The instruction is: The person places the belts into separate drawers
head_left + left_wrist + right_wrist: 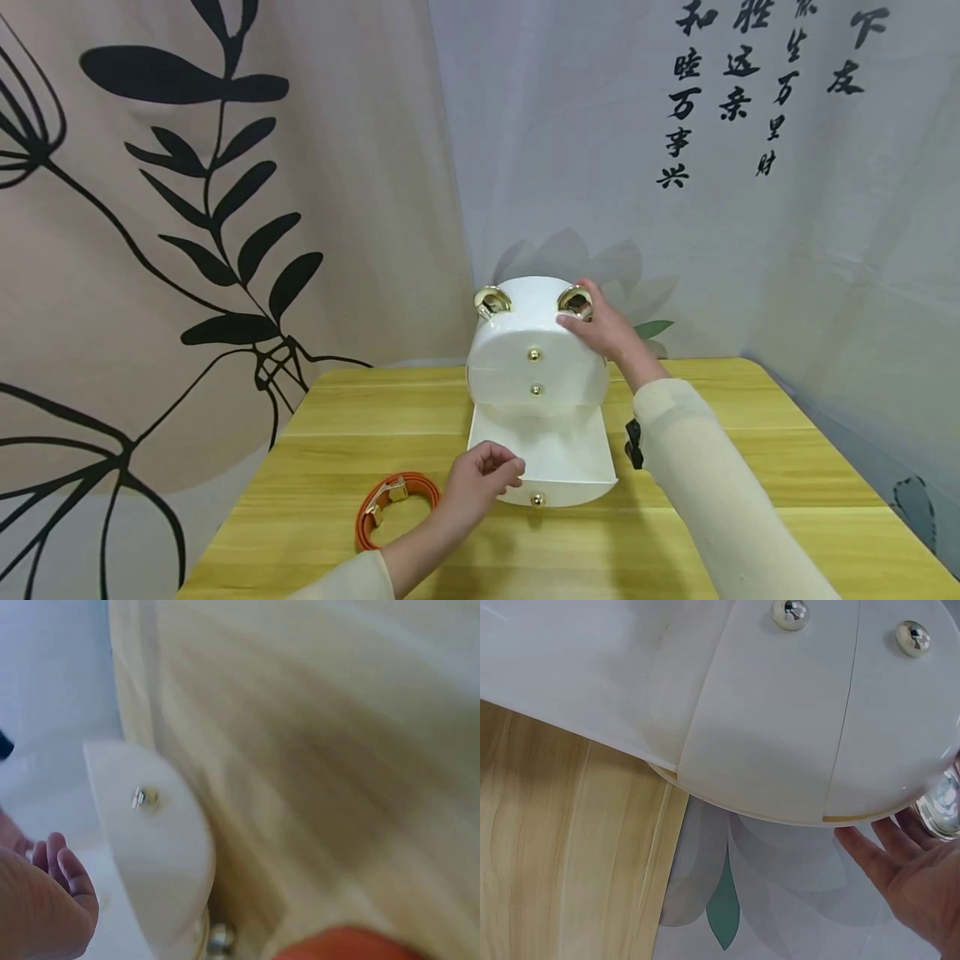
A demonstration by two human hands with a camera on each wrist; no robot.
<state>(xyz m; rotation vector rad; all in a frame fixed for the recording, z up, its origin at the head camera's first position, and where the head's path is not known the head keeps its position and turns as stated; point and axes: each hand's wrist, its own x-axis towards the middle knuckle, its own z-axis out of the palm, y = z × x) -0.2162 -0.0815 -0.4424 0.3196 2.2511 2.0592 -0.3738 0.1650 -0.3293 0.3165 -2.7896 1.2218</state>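
A glossy white drawer box [536, 333] with a rounded front, gold ears and gold knobs stands on the table. Its bottom drawer [551, 446] is pulled far out toward me. At the box's upper right, my right hand [603, 327] grips around the gold ear [574, 302], thumb at the front. The right wrist view shows fingers [870, 859] against the box's curved side. My left hand [480, 479] hovers by the drawer's front left corner, fingers loosely curled, nothing visible in them. From the left wrist, the half-round drawer front [161, 840] with its knob [144, 798] lies beside that hand.
A coiled orange strap [360, 521] with gold clasps lies on the wooden table [330, 442], left of my left hand. Behind the table's far edge hangs a printed cloth [375, 167] with dark plants and writing. A small black device [633, 443] sits at my right wrist.
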